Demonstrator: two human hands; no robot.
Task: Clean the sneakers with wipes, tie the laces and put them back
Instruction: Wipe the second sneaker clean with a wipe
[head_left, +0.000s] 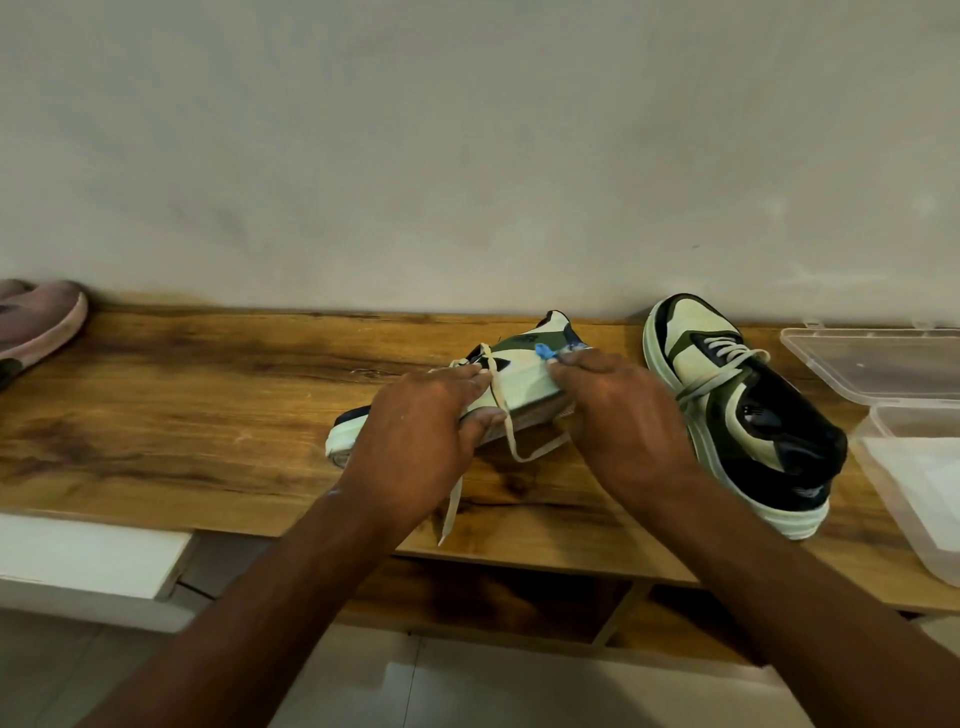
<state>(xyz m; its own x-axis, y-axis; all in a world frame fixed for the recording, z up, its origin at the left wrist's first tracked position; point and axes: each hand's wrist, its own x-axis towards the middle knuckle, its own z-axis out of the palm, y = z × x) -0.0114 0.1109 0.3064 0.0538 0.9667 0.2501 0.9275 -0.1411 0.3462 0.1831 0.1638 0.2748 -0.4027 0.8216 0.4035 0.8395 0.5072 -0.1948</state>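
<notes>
Bench (208, 415): both hands apparently grip tilted sneaker (524, 374).

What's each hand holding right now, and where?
Left hand grips the tilted sneaker at its midfoot side; right hand holds its heel end.

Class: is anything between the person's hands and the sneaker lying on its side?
Nothing visible. The left hand grips the sneaker; the right hand pinches something blue at it. A loose lace hangs between them.
</notes>
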